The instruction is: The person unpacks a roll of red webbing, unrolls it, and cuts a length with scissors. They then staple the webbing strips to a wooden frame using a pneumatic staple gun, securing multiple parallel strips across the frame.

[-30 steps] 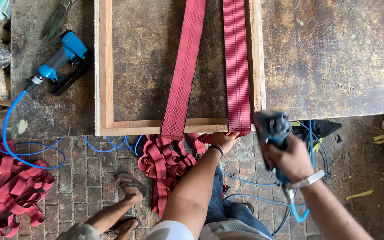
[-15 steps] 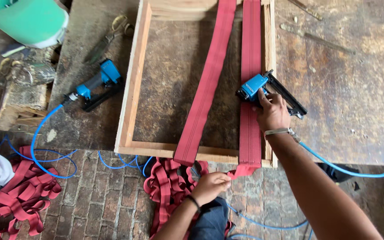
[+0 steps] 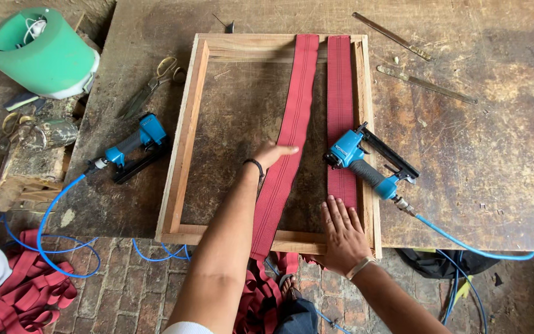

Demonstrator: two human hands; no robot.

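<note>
Red webbing [image 3: 292, 133] end (hidden) under right hand [image 3: 341, 238]

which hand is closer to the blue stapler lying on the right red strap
Right. The right hand lies flat on the wooden frame's near rail, just below the blue pneumatic stapler. The left hand rests on the slanted red webbing strap, farther left.

The right hand [image 3: 343, 235] covers the near end of the right red webbing strap [image 3: 340, 99], the blue air hose [image 3: 465, 244] leaves the right edge, and the webbing pile [image 3: 20, 300] is cropped below.
</note>
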